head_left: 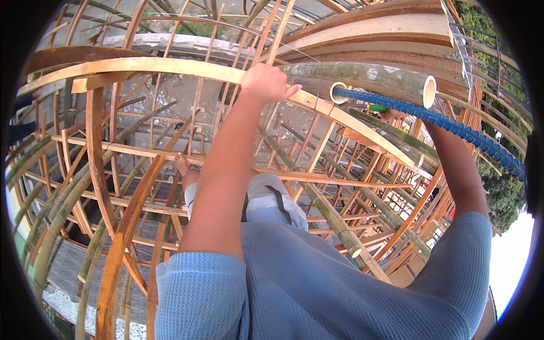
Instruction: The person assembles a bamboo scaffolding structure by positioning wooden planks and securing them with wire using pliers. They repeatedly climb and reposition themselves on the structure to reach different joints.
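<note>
My left hand [264, 83] is closed over a long pale wooden beam [187, 66], its thumb pointing right along the wood. Beyond the beam, my right hand [392, 115] is partly hidden by a blue ribbed tube [436, 116]. A small green piece [376, 107] shows at its fingers, its kind not clear. The blue tube runs from the cut end of a bamboo pole [338, 93] toward the right rim. A thicker bamboo pole [391, 76] lies just above it. My bare foot [180, 164] rests on a lower wooden rail [130, 148].
Bamboo poles and timber form an open scaffold, with the ground far below. Stacked wide boards [374, 28] stand at the upper right. A slanted timber [124, 243] rises at the left, and a bamboo pole [323, 201] crosses below my right arm. Trees [501, 187] are beyond.
</note>
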A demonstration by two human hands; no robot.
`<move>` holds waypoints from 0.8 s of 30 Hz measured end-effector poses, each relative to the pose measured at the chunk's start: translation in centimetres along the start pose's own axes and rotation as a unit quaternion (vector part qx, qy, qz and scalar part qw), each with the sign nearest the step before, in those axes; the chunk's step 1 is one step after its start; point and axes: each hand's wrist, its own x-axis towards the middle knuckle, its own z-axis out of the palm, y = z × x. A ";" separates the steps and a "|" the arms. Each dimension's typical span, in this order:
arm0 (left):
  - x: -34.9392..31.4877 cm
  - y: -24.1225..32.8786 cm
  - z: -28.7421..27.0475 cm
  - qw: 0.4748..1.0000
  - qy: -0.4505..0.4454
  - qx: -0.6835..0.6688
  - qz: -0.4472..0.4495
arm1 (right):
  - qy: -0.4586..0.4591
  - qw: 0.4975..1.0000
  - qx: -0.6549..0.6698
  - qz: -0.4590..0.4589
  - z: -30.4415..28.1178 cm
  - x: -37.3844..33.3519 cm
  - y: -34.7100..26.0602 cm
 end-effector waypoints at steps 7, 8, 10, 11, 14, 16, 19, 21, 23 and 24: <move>0.4 0.3 0.2 1.000 0.013 0.019 0.011 | -0.053 0.991 0.114 0.057 1.0 -2.1 -2.4; 0.4 0.2 0.2 1.000 0.013 0.017 0.012 | -0.054 0.983 0.171 0.042 1.6 -2.1 -2.2; 0.5 0.3 0.3 1.000 0.006 0.013 0.015 | -0.089 0.958 0.257 0.085 2.9 -2.3 -2.1; 0.6 0.3 0.3 1.000 0.010 0.017 0.018 | -0.079 0.957 0.264 0.089 3.4 -2.5 -2.1; 0.5 0.2 0.4 1.000 0.001 0.022 0.018 | -0.107 0.947 0.281 0.113 4.1 -3.6 -3.0; 0.3 0.2 0.5 0.999 0.012 0.028 0.015 | -0.103 0.951 0.259 0.136 4.1 -4.1 -4.4; 0.4 0.2 0.6 0.999 0.012 0.044 0.023 | -0.111 0.948 0.257 0.154 3.8 -4.6 -6.1; 0.3 0.2 0.5 0.999 0.017 0.042 0.022 | -0.116 0.907 0.370 0.165 3.4 -4.5 -6.5; 0.2 0.3 0.5 0.999 0.010 0.036 0.014 | -0.112 0.889 0.412 0.166 3.6 -4.3 -6.0; 0.0 0.2 0.4 1.000 0.008 0.028 0.009 | -0.123 0.888 0.416 0.151 3.8 -4.0 -5.6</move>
